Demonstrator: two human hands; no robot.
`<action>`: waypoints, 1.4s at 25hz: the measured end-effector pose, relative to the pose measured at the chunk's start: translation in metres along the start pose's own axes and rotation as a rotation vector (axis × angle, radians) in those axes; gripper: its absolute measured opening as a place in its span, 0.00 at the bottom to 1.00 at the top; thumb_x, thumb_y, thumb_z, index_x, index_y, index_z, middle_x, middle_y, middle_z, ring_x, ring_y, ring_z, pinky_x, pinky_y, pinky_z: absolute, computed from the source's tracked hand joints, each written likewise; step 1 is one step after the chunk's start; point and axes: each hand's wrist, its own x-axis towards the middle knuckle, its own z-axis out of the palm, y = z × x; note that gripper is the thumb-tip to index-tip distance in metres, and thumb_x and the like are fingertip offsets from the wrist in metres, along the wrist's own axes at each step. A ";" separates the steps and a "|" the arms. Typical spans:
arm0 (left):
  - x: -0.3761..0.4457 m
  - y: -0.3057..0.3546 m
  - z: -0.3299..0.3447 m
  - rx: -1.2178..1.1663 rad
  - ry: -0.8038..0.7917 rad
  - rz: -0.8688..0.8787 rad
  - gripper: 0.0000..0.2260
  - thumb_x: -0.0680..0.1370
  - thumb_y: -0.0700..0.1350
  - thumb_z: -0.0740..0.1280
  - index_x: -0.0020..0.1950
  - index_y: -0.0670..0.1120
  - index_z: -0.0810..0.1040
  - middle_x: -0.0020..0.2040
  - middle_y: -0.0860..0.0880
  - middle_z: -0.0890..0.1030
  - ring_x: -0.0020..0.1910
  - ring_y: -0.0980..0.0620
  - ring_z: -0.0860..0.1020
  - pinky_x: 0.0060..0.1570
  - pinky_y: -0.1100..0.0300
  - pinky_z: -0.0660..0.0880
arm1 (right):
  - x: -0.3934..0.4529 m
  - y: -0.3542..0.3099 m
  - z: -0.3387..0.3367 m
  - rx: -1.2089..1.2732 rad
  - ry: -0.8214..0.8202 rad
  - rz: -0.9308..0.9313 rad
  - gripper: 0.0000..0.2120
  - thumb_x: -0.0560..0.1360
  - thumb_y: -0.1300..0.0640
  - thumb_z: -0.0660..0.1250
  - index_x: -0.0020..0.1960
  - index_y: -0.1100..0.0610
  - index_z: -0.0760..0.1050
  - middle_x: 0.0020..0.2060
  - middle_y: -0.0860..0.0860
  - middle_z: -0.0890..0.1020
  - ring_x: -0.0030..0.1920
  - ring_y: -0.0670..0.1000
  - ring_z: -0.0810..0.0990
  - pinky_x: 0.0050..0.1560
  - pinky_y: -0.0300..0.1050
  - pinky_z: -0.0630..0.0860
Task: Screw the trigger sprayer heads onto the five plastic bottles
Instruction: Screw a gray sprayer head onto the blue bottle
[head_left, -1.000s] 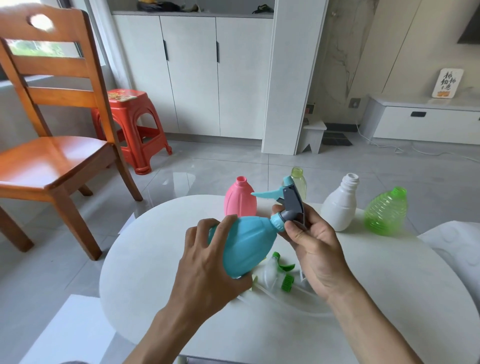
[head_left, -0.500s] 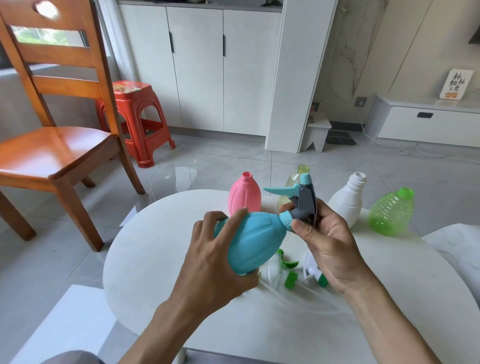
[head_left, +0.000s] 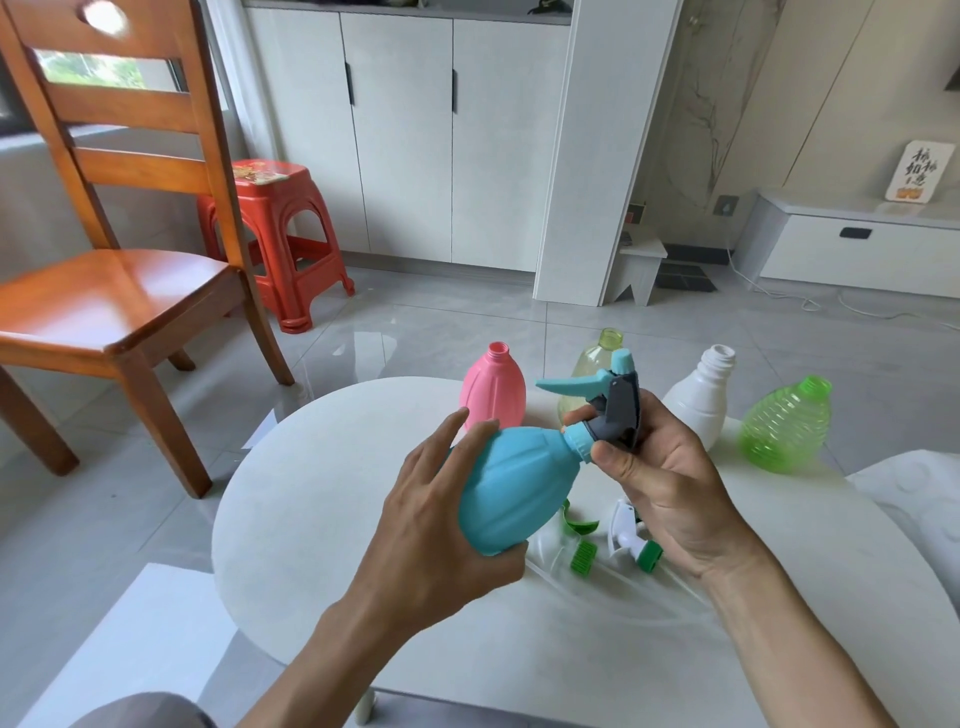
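While the left hand (head_left: 447, 519) cradles the blue bottle (head_left: 514, 488) from below, fingers partly spread and the body tilted neck-up to the right above the white table (head_left: 311, 519), the right hand (head_left: 660, 483) is closed around the grey-and-blue sprayer head (head_left: 613, 405) seated on that neck. Judging by the collar meeting the neck, this is the first of five heads being tightened. Behind stand the pink bottle (head_left: 493, 389), the yellow-green bottle (head_left: 592, 364), the white bottle (head_left: 701, 400) and the green ribbed bottle (head_left: 784, 426), all uncapped. Loose sprayer heads (head_left: 623, 540) lie on the table under the hands. Next, I judge, comes a final twist, setting the bottle down and picking a matching head.
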 end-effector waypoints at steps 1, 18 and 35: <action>0.000 0.001 0.001 0.026 0.011 0.011 0.46 0.61 0.56 0.79 0.76 0.55 0.63 0.77 0.49 0.65 0.71 0.45 0.68 0.62 0.57 0.68 | 0.000 0.001 0.000 -0.025 0.055 0.009 0.15 0.67 0.58 0.75 0.54 0.53 0.81 0.50 0.52 0.86 0.55 0.51 0.83 0.56 0.40 0.76; 0.004 0.014 0.023 0.000 0.140 -0.032 0.44 0.62 0.54 0.79 0.75 0.49 0.66 0.75 0.45 0.68 0.72 0.44 0.68 0.66 0.55 0.67 | -0.003 0.023 0.056 0.446 0.357 0.198 0.44 0.58 0.43 0.84 0.65 0.63 0.74 0.61 0.58 0.78 0.62 0.59 0.77 0.66 0.61 0.72; 0.008 0.013 0.024 -0.006 0.189 -0.043 0.48 0.63 0.52 0.78 0.79 0.51 0.60 0.78 0.45 0.61 0.74 0.41 0.65 0.67 0.52 0.66 | -0.004 0.026 0.055 0.649 0.266 0.181 0.22 0.79 0.48 0.63 0.71 0.55 0.74 0.67 0.54 0.79 0.66 0.54 0.78 0.64 0.52 0.74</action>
